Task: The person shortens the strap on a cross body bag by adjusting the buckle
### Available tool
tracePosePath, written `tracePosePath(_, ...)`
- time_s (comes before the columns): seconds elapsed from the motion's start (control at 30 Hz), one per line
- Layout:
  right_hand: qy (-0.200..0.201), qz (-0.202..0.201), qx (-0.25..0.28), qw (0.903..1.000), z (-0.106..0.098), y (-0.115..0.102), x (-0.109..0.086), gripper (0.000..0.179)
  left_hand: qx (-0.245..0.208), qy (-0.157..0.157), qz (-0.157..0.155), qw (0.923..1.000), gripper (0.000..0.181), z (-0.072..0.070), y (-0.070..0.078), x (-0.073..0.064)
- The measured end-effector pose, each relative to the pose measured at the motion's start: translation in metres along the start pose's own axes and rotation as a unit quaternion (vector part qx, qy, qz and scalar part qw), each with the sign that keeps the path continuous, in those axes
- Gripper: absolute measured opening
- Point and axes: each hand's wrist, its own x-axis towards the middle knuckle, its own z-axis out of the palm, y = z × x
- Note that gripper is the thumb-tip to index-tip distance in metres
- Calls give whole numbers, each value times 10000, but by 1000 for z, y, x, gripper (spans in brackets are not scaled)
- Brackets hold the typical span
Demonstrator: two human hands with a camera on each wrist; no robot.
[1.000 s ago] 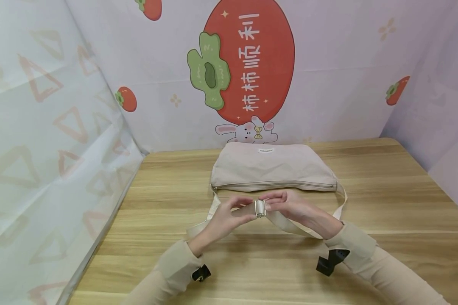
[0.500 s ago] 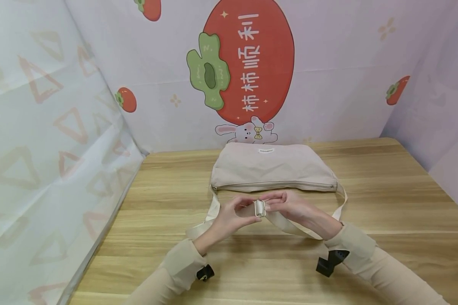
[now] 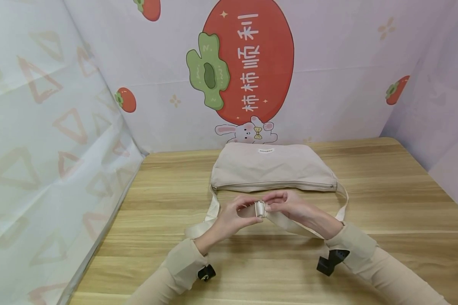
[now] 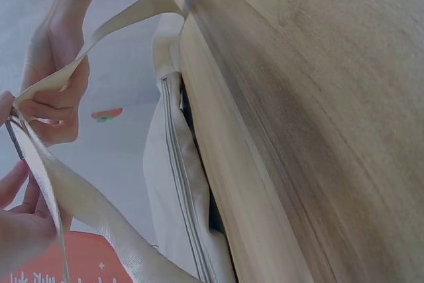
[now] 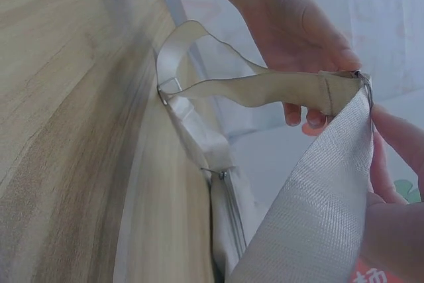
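Wooden table (image 3: pixel 389 190), fruit-printed cloth backdrop (image 3: pixel 328 93)

The right wrist view's bottom edge cuts off the strap (image 5: pixel 311 197).

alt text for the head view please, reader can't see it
A person's left grip and right grip hold a cream strap at its metal buckle, above a wooden table. The beige bag lies just beyond, zipper edge toward the person. Behind hangs a pale backdrop printed with a large red fruit.

wooden table (image 3: pixel 168 182), pale fruit-printed cloth (image 3: pixel 336 106) behind
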Motion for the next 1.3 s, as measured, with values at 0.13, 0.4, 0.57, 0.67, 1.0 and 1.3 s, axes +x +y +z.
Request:
tracePosePath(0.13,73,52,-259,9996,-1,-1,0,18,-23,26,70,10000,41,-4,18,-1)
tracePosePath(0.4,610,497,-1837,9798,-12,-2,-7,42,-177,175,-106,9996,40,-16,33,-2)
tracePosePath(0.57,561,567,-1914,9783,-21,-1,-12,39,-396,288,-236,9985,41,-22,33,-3)
tracePosePath(0.67,563,537,-1985,9770,-25,1,-14,38,-458,343,-248,9981,41,-24,33,-3)
tracePosePath(1.0,398,339,-1823,9819,-25,4,-12,29,-784,290,-174,9964,40,-24,28,-4)
tracePosePath(1.3,637,281,-2128,9746,-21,6,-10,26,-949,105,-198,9952,38,-25,29,-6)
